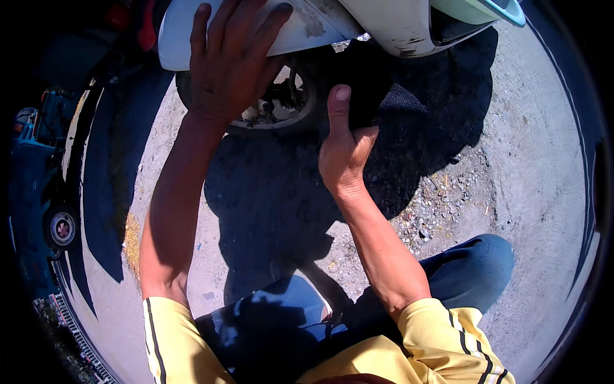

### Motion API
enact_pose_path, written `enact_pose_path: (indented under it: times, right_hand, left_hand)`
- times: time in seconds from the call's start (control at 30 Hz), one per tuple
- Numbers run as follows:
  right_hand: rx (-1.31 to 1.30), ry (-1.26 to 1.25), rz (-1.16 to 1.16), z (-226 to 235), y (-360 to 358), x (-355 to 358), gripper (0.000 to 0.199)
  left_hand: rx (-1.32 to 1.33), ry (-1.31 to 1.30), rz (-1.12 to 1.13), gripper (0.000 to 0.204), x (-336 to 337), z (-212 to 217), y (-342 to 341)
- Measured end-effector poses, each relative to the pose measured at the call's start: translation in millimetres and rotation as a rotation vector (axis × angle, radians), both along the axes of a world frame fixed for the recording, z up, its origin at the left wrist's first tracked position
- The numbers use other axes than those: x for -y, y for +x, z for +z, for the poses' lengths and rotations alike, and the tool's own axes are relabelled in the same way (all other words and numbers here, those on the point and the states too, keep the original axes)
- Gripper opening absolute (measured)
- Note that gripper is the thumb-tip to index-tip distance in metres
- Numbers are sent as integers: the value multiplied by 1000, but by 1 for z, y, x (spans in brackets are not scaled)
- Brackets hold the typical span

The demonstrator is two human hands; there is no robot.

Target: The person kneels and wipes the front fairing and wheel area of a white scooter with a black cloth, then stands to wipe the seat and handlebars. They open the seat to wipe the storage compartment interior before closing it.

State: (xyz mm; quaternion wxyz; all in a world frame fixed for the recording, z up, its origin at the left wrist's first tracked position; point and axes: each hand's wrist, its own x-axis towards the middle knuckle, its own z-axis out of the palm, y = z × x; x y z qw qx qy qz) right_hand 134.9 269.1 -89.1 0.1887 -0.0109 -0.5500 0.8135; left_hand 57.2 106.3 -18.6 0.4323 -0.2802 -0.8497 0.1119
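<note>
My left hand (pixel 230 77) lies against a white body panel (pixel 182 32) of a vehicle at the top, fingers spread and apart. Below that panel is a spoked wheel (pixel 291 118) in deep shade. To its right my right hand (pixel 348 153) has its thumb pointing up, and the other fingers curl out of sight. A black, unlit shape fills the gap between thumb and fingers; I cannot tell what it is. Next to it a patch of dark textured surface (pixel 403 99) catches light.
A scuffed white panel (pixel 390 25) hangs above right, with a pale green basin-like rim (pixel 508 11) over it. My jeans-clad knee (pixel 489 265) sticks out at the right. Loose gravel (pixel 425 221) covers the ground. A blue vehicle with a wheel (pixel 62 227) stands far left.
</note>
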Motion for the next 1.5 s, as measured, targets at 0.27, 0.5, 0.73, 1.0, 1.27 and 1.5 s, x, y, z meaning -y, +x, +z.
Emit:
enact_pose_path:
  times: [0.27, 0.5, 0.73, 1.0, 1.27, 1.5]
  right_hand:
    - [-426, 803, -214, 49, -83, 36, 44]
    - [-389, 752, -306, 50, -93, 48, 54]
    - [-593, 840, -483, 28, -119, 24, 59]
    - [-61, 1011, 15, 92, -90, 30, 52]
    - [-746, 893, -412, 50, -93, 23, 39]
    - [-888, 1030, -730, 24, -124, 11, 51]
  left_hand:
    - [-32, 295, 64, 86, 48, -32, 1]
    - [72, 434, -30, 94, 45, -25, -4]
    - [39, 452, -69, 79, 59, -25, -16]
    - [2, 496, -111, 72, 55, -30, -20]
    - [-63, 553, -123, 69, 43, -26, -35]
    - [-25, 540, -104, 69, 40, -24, -37]
